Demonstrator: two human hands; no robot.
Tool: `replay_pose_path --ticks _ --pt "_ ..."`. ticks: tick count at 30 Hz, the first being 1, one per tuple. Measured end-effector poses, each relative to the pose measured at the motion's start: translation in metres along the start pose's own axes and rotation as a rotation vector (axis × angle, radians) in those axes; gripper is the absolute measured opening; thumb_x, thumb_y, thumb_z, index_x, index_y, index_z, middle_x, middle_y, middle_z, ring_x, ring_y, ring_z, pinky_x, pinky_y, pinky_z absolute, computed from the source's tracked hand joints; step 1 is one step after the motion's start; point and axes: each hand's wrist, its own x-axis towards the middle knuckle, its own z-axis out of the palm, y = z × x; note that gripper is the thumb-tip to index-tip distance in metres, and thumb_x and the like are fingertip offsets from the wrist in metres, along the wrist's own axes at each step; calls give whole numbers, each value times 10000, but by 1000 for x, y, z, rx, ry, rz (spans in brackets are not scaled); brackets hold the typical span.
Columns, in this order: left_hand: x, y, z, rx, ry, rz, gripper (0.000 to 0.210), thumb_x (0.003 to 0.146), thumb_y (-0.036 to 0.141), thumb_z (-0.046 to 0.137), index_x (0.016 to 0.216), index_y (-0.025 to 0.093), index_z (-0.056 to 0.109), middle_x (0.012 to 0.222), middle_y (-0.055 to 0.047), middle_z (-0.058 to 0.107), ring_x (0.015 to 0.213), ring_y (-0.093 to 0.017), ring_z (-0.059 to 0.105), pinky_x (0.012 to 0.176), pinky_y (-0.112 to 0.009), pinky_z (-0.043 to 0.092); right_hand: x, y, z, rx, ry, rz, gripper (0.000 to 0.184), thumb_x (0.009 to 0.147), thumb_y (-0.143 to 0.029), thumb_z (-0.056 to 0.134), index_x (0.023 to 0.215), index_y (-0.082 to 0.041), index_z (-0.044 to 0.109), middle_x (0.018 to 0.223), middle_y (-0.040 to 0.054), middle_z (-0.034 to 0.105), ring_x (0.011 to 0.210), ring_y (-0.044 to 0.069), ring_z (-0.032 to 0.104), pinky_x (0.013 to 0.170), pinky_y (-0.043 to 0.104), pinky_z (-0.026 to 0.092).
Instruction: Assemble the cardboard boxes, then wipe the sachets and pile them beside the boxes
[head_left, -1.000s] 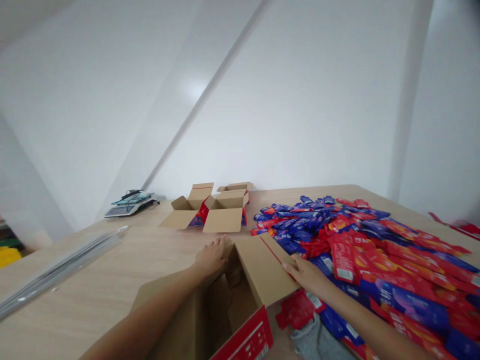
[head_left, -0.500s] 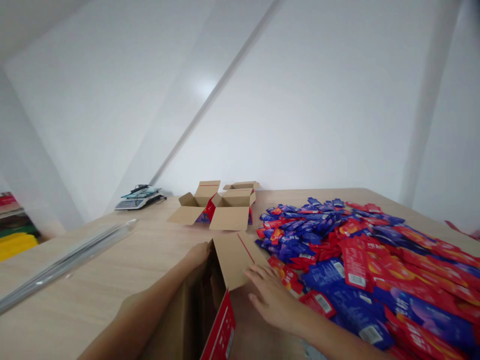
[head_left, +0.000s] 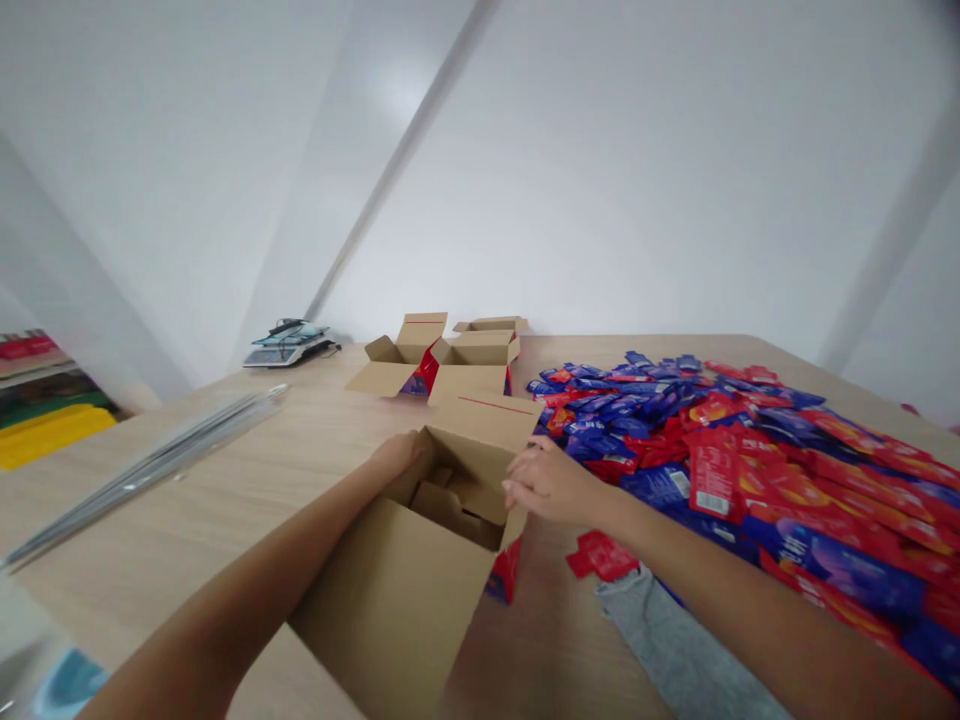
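An open cardboard box point(head_left: 397, 595) with brown inner sides and a red and blue printed outside stands right in front of me, its flaps spread. Brown folded cardboard point(head_left: 448, 508) shows inside it. At the box's far left corner, my left hand point(head_left: 397, 458) is closed around the edge, with its fingertips partly hidden. My right hand point(head_left: 551, 482) has its fingers curled over the right side flap. Just right of that hand lies a heap of red and blue packets point(head_left: 720, 470). Below my right forearm is a grey cloth point(head_left: 679, 640), with a red packet point(head_left: 604, 555) beside it.
Several open cardboard boxes point(head_left: 472, 380) stand farther back on the table point(head_left: 322, 440). A scale point(head_left: 289, 345) with things piled on it sits at the back left. Long clear plastic-wrapped strips point(head_left: 150, 470) lie along the left. A yellow bin point(head_left: 56, 435) is beyond the left edge.
The box has turned so its opening faces up toward me, and its inside now shows. My right hand has shifted from the far flap to the right side flap. The view has tilted down.
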Motion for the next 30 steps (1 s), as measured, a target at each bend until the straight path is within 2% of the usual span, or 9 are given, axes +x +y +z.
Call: replay_pose_path --ticks 3,6,11,14,16,22,25,28,30 --pt "-14 3 0 102 -82 -152 302 859 296 421 1092 121 499 1028 -178 633 948 -269 612 796 -349 448 -5 30 -11 -39 -9 59 374 908 -244 377 776 -221 726 858 54 711 904 177 590 962 404 227" --pt "-27 16 -3 221 -85 -163 420 851 296 420 1219 95 438 1107 -203 596 1052 -303 564 865 -401 418 -5 41 -16 -83 -27 73 350 906 -263 385 828 -206 722 892 75 712 936 195 582 925 382 252" --pt "-48 46 -9 319 55 285 451 826 265 462 1256 135 441 1297 -191 459 1244 -325 374 1027 -457 259 -6 46 -9 -109 -18 16 253 881 -249 443 913 -222 693 979 56 704 975 193 580 949 382 227" --pt "-54 55 -6 249 -198 556 332 806 306 510 1112 184 544 1174 -132 542 1121 -273 484 962 -363 357 -9 53 0 -121 8 18 248 893 -234 430 928 -221 675 1018 47 691 988 187 579 955 381 236" --pt "-54 56 0 181 -393 606 266 804 319 517 1037 211 583 1095 -97 579 992 -232 557 874 -309 418 -10 56 6 -144 29 30 247 902 -229 418 952 -213 660 1044 51 679 1007 192 569 963 391 244" --pt "-25 63 28 62 -707 460 170 713 283 585 849 216 662 925 -72 650 744 -225 608 701 -342 480 -5 46 18 -248 70 92 225 874 -147 414 959 -154 623 1013 93 646 1018 204 534 912 354 348" --pt "-10 75 40 123 -852 419 130 670 242 606 750 177 685 774 -74 669 741 -251 620 703 -368 489 8 40 18 -306 142 144 284 832 -216 510 1089 -116 578 1216 149 548 1174 257 439 968 382 336" --pt "-11 78 44 134 -832 345 254 684 278 604 893 169 698 1012 -114 668 869 -279 626 777 -384 482 24 46 23 -232 65 272 493 789 -327 575 1210 -78 511 1274 189 509 1203 291 434 971 388 356" --pt "-19 75 42 135 -812 300 402 708 341 584 1077 190 644 1232 -137 568 955 -300 610 813 -398 469 32 53 29 -151 -62 371 399 804 -295 538 1143 -86 568 1138 178 609 1077 274 551 884 351 421"
